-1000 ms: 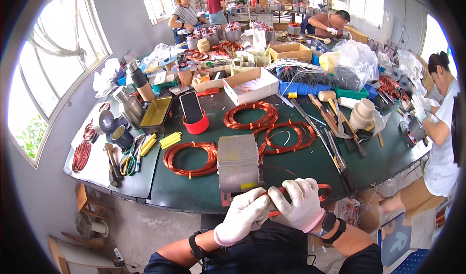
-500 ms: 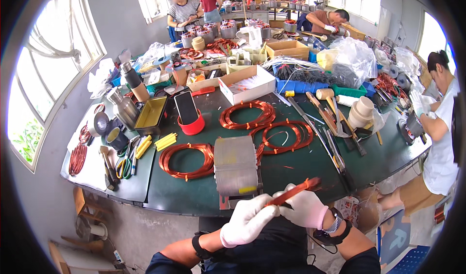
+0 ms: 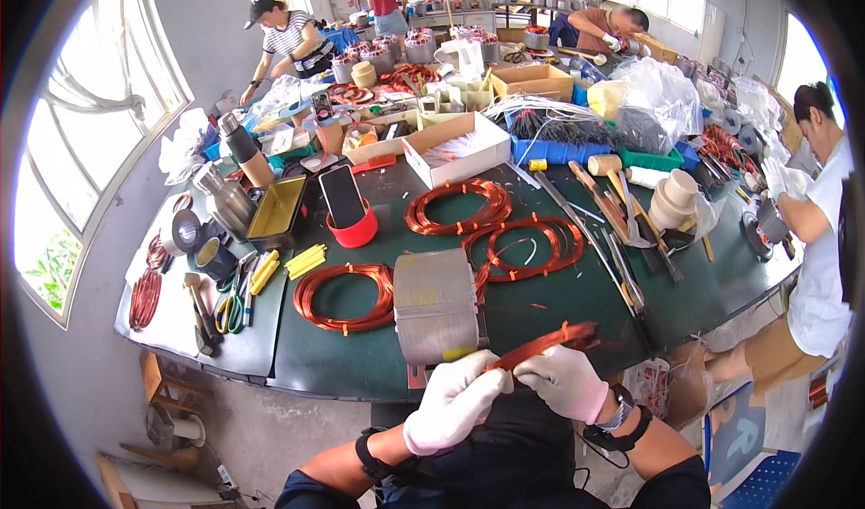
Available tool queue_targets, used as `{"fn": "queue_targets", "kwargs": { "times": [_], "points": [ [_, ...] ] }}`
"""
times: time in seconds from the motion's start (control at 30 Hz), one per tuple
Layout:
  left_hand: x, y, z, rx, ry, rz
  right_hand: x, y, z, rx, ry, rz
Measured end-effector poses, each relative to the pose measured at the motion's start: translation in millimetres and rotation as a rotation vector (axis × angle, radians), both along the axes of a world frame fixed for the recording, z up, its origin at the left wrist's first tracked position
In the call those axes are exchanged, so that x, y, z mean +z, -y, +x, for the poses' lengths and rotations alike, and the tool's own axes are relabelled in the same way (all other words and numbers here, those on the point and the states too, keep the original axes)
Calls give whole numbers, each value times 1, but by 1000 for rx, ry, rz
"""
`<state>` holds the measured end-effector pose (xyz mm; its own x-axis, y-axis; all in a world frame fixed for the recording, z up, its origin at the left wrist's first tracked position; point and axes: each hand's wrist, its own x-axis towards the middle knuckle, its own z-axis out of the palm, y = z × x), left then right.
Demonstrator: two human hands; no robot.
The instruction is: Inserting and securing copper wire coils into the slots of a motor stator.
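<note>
So I'm standing in this workshop, and the person at the near edge of the table has both forearms angled up and inward, hands almost meeting out front. The white-gloved left hand [image 3: 458, 403] has its thumb and fingers closed round the near end of a flat bundle of reddish copper wire [image 3: 542, 343]. That bundle slants up to the right over the white-gloved right hand [image 3: 563, 384], its far end a bit blurry. The right one is bent in at the wrist, fingers bunched at the bundle's lower edge; can't tell if it's really gripping or just touching. It's all just off the front of the dark green tabletop [image 3: 338, 365], right beside a ridged grey metal cylinder [image 3: 436, 304].

Rest of the table is packed, lol. There's a round copper wire coil [image 3: 309, 309] left of the cylinder, more coils behind it, and a black-screened phone [image 3: 341, 194] propped in a round red holder [image 3: 355, 229]. Big bright window [image 3: 99, 131] on the left wall, one person in a striped top [image 3: 302, 36] leaning over the far left, another in a white top [image 3: 815, 266] working on the right.
</note>
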<state>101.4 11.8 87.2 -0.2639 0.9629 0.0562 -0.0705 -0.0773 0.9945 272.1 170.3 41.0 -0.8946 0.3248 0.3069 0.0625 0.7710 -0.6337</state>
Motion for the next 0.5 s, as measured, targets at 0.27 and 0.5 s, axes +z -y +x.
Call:
{"fn": "queue_targets", "kwargs": {
  "times": [0.27,0.5],
  "points": [
    [9,-7,-8,81,436,59,8,13,0,-55,-110,353],
    [11,-6,11,52,353,35,-2,14,-5,-178,-183,9]
  ]
}}
